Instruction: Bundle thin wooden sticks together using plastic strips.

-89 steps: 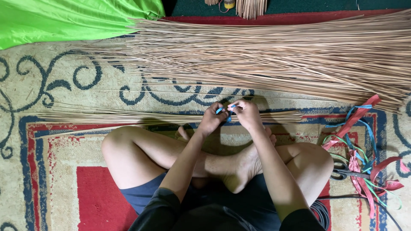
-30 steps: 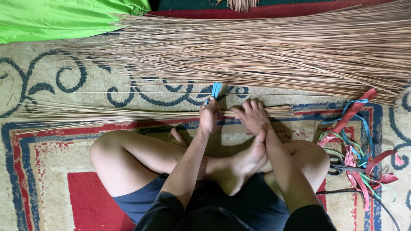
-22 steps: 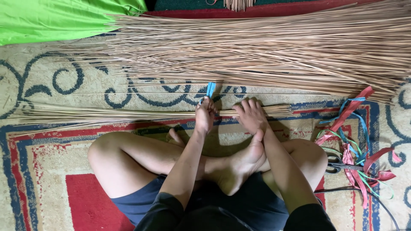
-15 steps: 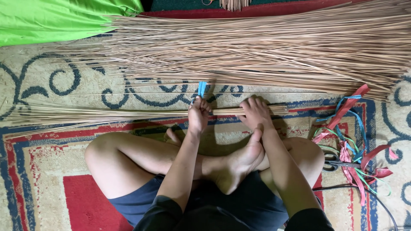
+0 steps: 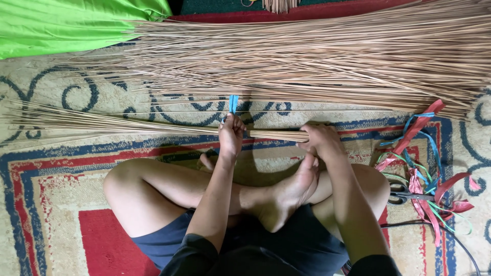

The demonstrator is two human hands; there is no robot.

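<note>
A thin bundle of long tan sticks lies across the patterned carpet in front of my crossed legs. My left hand grips the bundle near its middle, where a blue strip sticks up from it. My right hand clasps the thick end of the same bundle, further right. The bundle fans out thinly toward the left.
A large heap of loose tan sticks covers the carpet beyond the bundle. Green cloth lies at the top left. Red, blue and green strips and black scissors lie to my right.
My hands have spread apart along the bundle: the left slid left with the blue strip, the right shifted right to the thick end. Three seconds ago both hands pinched the strip together.
</note>
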